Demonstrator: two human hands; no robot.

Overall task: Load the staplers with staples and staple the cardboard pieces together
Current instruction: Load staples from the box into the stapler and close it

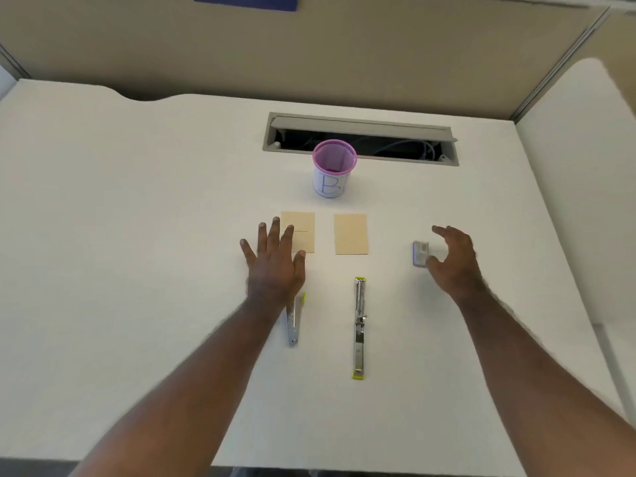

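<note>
long silver metal stapler with yellow-green ends (359,327): unfolded flat on white tabletop (137,235) | left hand (275,263): fingers spread wide, empty | right hand (454,261): fingers curled loosely apart beside small clear staple box (420,253)

White desk (137,201) w/ open cable tray (361,123), beige partition walls (309,46), blue sign (245,1).

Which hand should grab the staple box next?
Probably the right hand: it is open and curled right beside the staple box. The left hand is spread flat over the left cardboard piece, farther away.
</note>
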